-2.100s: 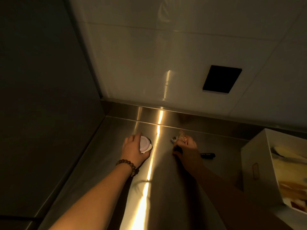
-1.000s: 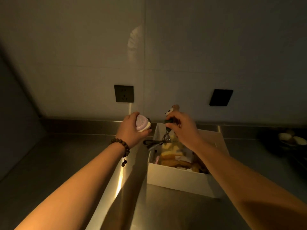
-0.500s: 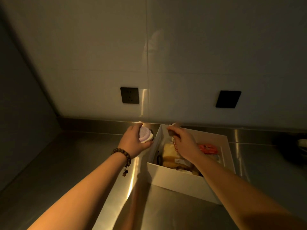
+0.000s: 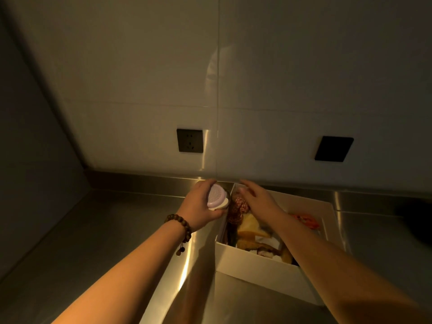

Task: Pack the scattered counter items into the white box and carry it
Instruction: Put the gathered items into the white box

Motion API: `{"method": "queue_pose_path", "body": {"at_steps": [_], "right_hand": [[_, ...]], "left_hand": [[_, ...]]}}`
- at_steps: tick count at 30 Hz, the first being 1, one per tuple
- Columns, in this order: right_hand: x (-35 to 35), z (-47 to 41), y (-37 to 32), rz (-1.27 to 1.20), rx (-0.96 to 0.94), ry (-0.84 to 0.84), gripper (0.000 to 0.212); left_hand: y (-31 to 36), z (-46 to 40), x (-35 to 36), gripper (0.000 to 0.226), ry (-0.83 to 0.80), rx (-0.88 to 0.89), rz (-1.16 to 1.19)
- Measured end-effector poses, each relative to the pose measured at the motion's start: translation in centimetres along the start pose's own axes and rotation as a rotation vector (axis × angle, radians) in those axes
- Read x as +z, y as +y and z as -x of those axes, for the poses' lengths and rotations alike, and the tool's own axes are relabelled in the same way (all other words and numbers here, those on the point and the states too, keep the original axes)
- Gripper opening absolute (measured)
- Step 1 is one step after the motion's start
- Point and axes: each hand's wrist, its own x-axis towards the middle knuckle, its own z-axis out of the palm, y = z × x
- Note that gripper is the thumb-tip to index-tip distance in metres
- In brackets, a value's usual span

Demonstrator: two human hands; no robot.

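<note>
- Left hand (image 4: 198,208), beaded bracelet (image 4: 180,226) at the wrist, has its grip clenched around a round lilac-topped container (image 4: 217,198) just beside the white box's (image 4: 257,265) left wall.
- Right hand (image 4: 256,199) hovers over the full box, grip released.
- Steel tabletop (image 4: 93,242) lies bare left.

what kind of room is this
Probably a kitchen or utility room, dimly lit: a stainless steel counter with a raised metal backsplash, a tiled wall, and a black power socket above the counter.

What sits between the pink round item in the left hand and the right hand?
Head view: the white box's left wall and a red-patterned bundle inside it.
</note>
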Motion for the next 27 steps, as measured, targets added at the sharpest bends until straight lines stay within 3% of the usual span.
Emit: {"method": "queue_pose_path", "body": {"at_steps": [5, 13, 16, 20, 24, 27], "right_hand": [[-1.3, 1.7, -1.4, -0.586, 0.159, -0.269, 0.037], [-6.4, 3.5, 1.9, -0.704, 0.174, -0.037, 0.023], [-8.7, 4.5, 3.1, -0.593, 0.236, 0.11, 0.02], [-11.4, 6.3, 4.8, -0.122, 0.223, 0.139, 0.025], [-12.4, 7.3, 6.0, -0.022, 0.19, 0.142, 0.022], [-12.8, 7.7, 6.7, -0.005, 0.206, 0.149, 0.021]], "left_hand": [[3.1, -1.3, 1.9, 0.071, -0.071, 0.11, 0.141], [5.9, -2.8, 5.5, 0.072, -0.109, 0.102, 0.235], [5.3, -2.9, 6.6, 0.079, -0.184, 0.088, 0.156], [3.9, -2.6, 8.2, 0.088, -0.481, 0.124, -0.027], [3.0, -2.4, 10.0, 0.086, -0.668, 0.259, -0.261], [2.5, -2.4, 10.7, 0.087, -0.689, 0.346, -0.36]]}}
